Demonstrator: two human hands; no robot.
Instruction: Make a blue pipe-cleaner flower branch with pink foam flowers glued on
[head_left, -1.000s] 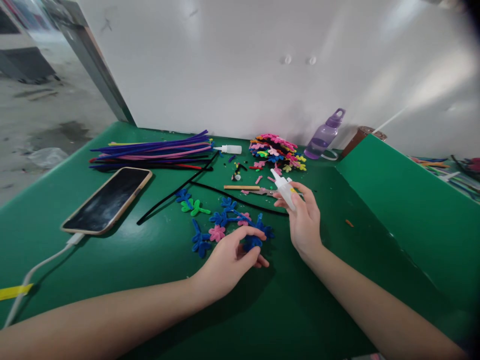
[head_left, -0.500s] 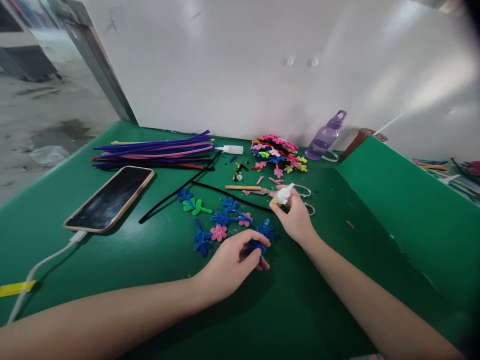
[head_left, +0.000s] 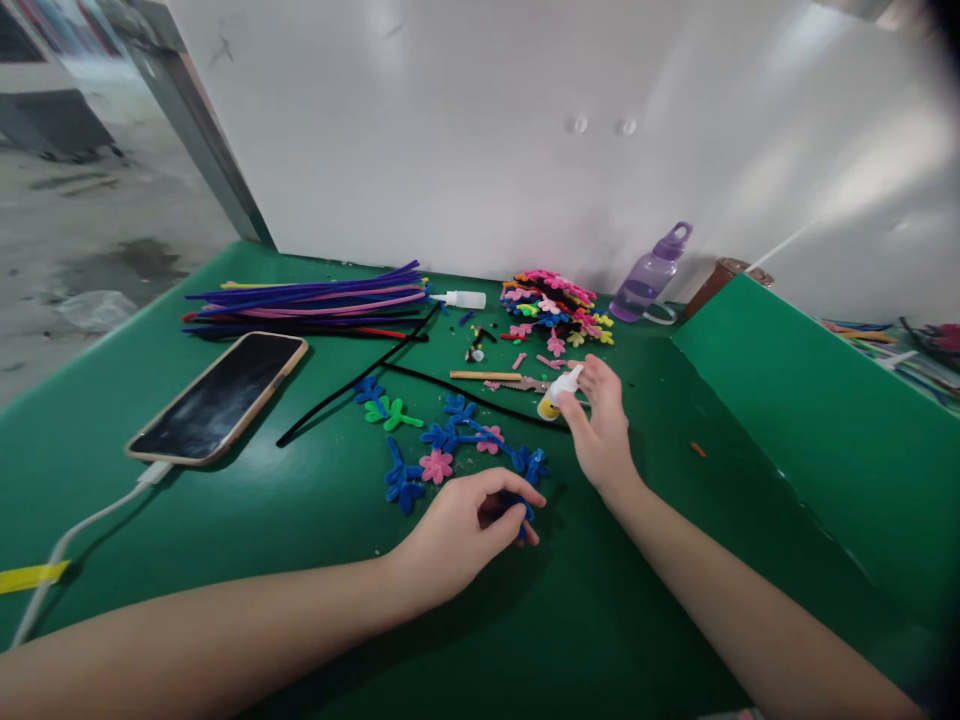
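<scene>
My left hand (head_left: 480, 515) curls low over the table, thumb and fingers closed on a blue pipe-cleaner flower (head_left: 527, 512), mostly hidden by the fingers. A small white glue bottle with a yellow label (head_left: 551, 403) leans just left of my right hand (head_left: 600, 425). That hand's fingers are apart, its thumb at the bottle's edge; whether they touch is unclear. In front of my left hand lie another blue flower (head_left: 532, 461), a blue flower piece (head_left: 405, 478), pink flowers (head_left: 436, 466) and a green one (head_left: 394, 411).
Black pipe cleaners (head_left: 352, 385) cross the table near wooden-handled scissors or a blade (head_left: 487, 376). A phone (head_left: 221, 398) on a cable lies left. Behind are a pipe-cleaner bundle (head_left: 315, 305), another glue bottle (head_left: 466, 300), a flower heap (head_left: 551, 305) and a purple bottle (head_left: 646, 280). A green panel (head_left: 787, 400) stands right.
My right hand's fingers have opened from around the glue bottle and the hand has shifted slightly right. The bottle sits a little lower and left. My left hand has barely moved.
</scene>
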